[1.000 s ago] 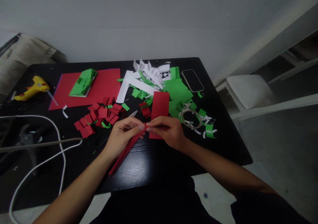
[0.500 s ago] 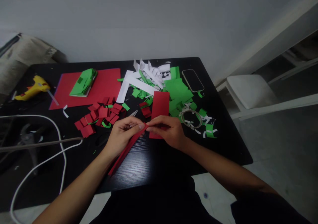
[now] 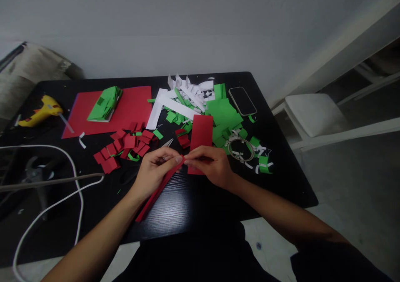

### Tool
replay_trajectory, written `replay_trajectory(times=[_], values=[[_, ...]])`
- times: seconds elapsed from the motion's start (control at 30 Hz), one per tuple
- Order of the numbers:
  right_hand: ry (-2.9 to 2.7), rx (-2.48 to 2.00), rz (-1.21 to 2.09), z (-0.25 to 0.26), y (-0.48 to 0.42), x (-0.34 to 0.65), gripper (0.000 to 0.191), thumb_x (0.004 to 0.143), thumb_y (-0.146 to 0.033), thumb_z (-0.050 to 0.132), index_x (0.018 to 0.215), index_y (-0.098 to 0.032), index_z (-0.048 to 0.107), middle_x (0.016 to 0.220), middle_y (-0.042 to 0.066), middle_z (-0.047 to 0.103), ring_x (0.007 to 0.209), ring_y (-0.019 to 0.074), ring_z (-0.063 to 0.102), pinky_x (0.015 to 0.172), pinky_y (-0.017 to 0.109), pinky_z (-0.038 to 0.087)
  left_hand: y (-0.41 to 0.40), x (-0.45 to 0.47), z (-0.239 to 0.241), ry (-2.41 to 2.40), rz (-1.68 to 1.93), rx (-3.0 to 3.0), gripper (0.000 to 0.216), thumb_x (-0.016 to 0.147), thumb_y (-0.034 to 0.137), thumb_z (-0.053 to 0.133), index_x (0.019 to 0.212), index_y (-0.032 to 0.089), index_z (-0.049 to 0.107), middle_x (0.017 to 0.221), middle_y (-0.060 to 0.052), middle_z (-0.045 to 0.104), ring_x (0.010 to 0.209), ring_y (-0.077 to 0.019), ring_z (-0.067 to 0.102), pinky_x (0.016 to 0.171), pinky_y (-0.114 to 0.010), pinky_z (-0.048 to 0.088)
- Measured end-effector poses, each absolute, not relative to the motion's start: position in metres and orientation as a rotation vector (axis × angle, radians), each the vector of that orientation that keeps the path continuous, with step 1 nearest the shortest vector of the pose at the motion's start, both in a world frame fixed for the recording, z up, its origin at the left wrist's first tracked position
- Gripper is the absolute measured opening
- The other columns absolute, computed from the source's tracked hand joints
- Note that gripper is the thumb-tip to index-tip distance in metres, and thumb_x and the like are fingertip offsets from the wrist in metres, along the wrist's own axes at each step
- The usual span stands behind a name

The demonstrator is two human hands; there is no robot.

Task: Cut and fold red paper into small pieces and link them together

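A long, narrow strip of red paper [image 3: 155,195] slants from near the table's front edge up to my fingers. My left hand [image 3: 158,168] pinches it near its upper end, thumb on top. At that same end the fingertips of my right hand [image 3: 211,163] are closed on the strip, close to the left thumb. Under the right hand lies a flat red paper rectangle [image 3: 201,130], partly covered by it. The tip of a pair of scissors [image 3: 169,142] pokes out behind the left hand; the rest is mostly hidden.
Small red paper pieces [image 3: 125,146] lie left of my hands. White and green scraps [image 3: 223,113], a phone [image 3: 242,101] and a round ring [image 3: 241,150] are behind and right. A yellow glue gun [image 3: 45,111], red sheet [image 3: 131,107] and white cable [image 3: 79,194] are at left.
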State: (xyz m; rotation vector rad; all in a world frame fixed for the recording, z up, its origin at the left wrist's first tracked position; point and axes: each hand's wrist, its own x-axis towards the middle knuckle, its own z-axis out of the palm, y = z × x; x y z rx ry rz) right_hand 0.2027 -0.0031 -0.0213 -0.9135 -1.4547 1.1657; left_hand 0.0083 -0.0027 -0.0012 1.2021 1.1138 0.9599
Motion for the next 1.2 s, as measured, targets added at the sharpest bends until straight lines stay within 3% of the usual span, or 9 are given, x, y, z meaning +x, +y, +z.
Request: replay_trajectory(times=[0.13, 0.37, 0.7, 1.2], values=[[-1.394, -0.969, 1.279, -0.0172, -0.0031, 0.2027, 0.013, 0.083, -0.033, 0.082, 0.089, -0.021, 0.079, 0.087, 0.004, 0.079, 0.078, 0.0172, 0.074, 0.074, 0.029, 0.061, -0.0024, 0.0085, -0.0009, 1.143, 0.966, 1.243, 0.018, 0.084, 0.033, 0.077, 0.077, 0.016, 0.074, 0.064, -0.001, 0.069, 0.06, -0.0127, 0.061, 0.06, -0.023, 0.045], [-1.309, -1.005, 1.62, -0.0177, -0.0022, 0.2016, 0.026, 0.085, -0.043, 0.076, 0.084, -0.018, 0.068, 0.065, -0.001, 0.068, 0.056, 0.0129, 0.065, 0.056, 0.025, 0.056, -0.0036, 0.0089, -0.0021, 1.162, 0.97, 1.299, 0.016, 0.083, 0.031, 0.077, 0.076, 0.016, 0.073, 0.064, 0.001, 0.066, 0.059, -0.0105, 0.057, 0.058, -0.021, 0.043], [-1.266, -1.051, 1.457, -0.0142, -0.0007, 0.2026, 0.024, 0.087, -0.04, 0.073, 0.079, -0.019, 0.066, 0.064, -0.002, 0.066, 0.057, 0.0131, 0.064, 0.06, 0.026, 0.054, -0.0046, 0.0105, -0.0031, 1.165, 0.892, 1.331, 0.016, 0.091, 0.032, 0.068, 0.085, 0.018, 0.072, 0.065, 0.001, 0.07, 0.06, -0.0126, 0.065, 0.063, -0.023, 0.051], [-1.252, -1.078, 1.503, -0.0153, 0.0003, 0.2004, 0.025, 0.083, -0.043, 0.077, 0.082, -0.019, 0.07, 0.065, -0.001, 0.07, 0.058, 0.0145, 0.067, 0.061, 0.027, 0.058, -0.0076, 0.0112, -0.0069, 1.188, 0.911, 1.393, 0.021, 0.087, 0.037, 0.075, 0.082, 0.016, 0.074, 0.068, -0.001, 0.071, 0.061, -0.0133, 0.063, 0.06, -0.023, 0.048]])
